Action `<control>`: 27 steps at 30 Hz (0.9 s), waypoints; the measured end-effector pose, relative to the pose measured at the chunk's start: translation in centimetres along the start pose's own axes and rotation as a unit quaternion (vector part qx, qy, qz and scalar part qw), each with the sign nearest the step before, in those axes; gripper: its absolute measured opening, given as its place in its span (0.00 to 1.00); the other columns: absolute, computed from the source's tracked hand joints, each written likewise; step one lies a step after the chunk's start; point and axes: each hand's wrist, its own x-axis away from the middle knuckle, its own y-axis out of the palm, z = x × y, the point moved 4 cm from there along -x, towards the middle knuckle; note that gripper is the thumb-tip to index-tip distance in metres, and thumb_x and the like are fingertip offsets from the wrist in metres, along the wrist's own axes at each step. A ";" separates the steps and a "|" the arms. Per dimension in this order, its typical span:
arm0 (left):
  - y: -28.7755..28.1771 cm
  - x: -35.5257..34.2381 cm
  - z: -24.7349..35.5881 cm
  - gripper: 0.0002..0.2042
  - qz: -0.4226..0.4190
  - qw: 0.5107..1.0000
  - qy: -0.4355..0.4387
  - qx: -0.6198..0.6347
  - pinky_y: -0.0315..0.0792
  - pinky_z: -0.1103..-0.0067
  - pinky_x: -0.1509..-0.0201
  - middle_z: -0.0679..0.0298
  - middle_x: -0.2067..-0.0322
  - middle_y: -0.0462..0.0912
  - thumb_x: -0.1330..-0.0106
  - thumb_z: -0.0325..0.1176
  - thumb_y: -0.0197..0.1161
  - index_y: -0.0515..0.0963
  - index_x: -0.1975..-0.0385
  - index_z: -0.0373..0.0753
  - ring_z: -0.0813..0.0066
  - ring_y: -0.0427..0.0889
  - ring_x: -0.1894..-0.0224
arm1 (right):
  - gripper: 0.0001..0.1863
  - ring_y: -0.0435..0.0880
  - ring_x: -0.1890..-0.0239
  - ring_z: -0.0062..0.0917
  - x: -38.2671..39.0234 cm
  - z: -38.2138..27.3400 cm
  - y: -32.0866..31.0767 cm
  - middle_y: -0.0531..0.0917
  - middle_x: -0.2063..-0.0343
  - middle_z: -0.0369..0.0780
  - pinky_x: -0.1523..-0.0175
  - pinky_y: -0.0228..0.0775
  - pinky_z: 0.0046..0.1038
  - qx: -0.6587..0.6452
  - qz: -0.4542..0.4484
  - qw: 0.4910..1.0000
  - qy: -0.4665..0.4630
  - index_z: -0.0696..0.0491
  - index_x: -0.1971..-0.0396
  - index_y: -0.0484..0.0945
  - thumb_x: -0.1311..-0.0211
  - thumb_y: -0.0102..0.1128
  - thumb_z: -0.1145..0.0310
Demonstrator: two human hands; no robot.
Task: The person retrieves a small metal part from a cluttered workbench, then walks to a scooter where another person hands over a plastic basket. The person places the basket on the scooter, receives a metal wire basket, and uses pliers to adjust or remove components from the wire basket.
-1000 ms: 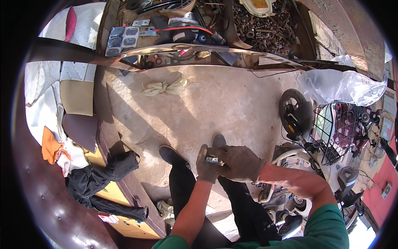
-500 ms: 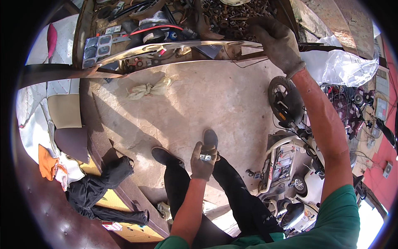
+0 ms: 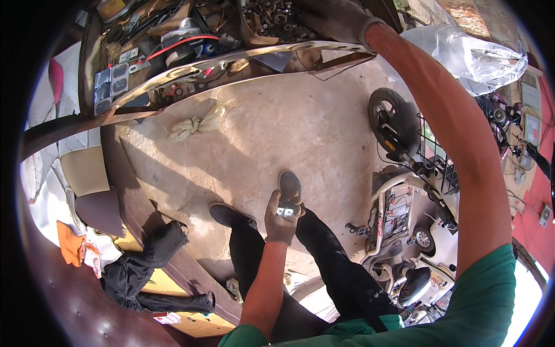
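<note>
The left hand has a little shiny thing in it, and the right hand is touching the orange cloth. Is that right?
Not quite: you've put the right hand in the wrong place. The head view shows it up by the loose metal parts. The left hand does hold a little shiny thing.

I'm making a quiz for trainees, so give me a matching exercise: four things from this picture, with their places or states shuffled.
1. Left hand
2. Right hand
3. Plastic sheet
4. Orange cloth

A. Left of the black garment
B. At the metal parts
C. Holding a small silvery piece
D. Transparent, crumpled

Pairs: 1-C, 2-B, 3-D, 4-A
</note>
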 end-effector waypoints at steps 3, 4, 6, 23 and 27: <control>0.0 0.0 -0.1 0.24 0.005 1.000 -0.014 0.013 0.70 0.66 0.60 0.57 0.68 0.84 0.25 0.53 0.56 0.85 0.57 0.34 0.69 0.76 0.74 | 0.27 0.83 0.43 0.46 -2.3 1.5 -0.6 0.84 0.46 0.50 0.38 0.75 0.44 0.017 -0.082 0.990 0.111 0.45 0.34 0.74 0.32 0.55 0.55; 0.0 0.0 -0.1 0.24 0.001 1.000 -0.013 0.015 0.69 0.66 0.60 0.57 0.68 0.84 0.26 0.53 0.56 0.85 0.57 0.34 0.69 0.77 0.74 | 0.28 0.83 0.44 0.46 -2.9 2.2 -0.9 0.83 0.45 0.51 0.38 0.75 0.43 0.019 -0.125 0.979 0.162 0.44 0.33 0.73 0.32 0.56 0.55; 0.0 0.0 -0.1 0.24 -0.003 1.000 -0.008 0.013 0.69 0.66 0.61 0.57 0.68 0.84 0.26 0.53 0.56 0.85 0.57 0.34 0.69 0.77 0.74 | 0.26 0.85 0.46 0.46 -4.3 2.8 -1.8 0.84 0.47 0.51 0.39 0.76 0.42 0.165 -0.177 0.958 0.151 0.41 0.34 0.74 0.32 0.57 0.56; 0.3 0.0 -0.4 0.23 -0.011 1.000 -0.014 -0.005 0.73 0.65 0.62 0.54 0.66 0.88 0.26 0.52 0.58 0.86 0.58 0.34 0.67 0.80 0.74 | 0.18 0.86 0.49 0.43 2.3 3.5 -1.3 0.88 0.54 0.45 0.42 0.77 0.39 0.011 -0.126 0.989 0.075 0.49 0.51 0.87 0.31 0.56 0.57; 0.2 -0.1 -0.3 0.23 -0.020 1.000 -0.016 -0.002 0.73 0.65 0.62 0.54 0.66 0.88 0.26 0.52 0.58 0.86 0.58 0.35 0.67 0.81 0.73 | 0.18 0.89 0.56 0.40 1.5 5.2 -1.2 0.90 0.60 0.44 0.48 0.79 0.41 0.285 -0.145 0.947 0.031 0.48 0.54 0.88 0.30 0.51 0.58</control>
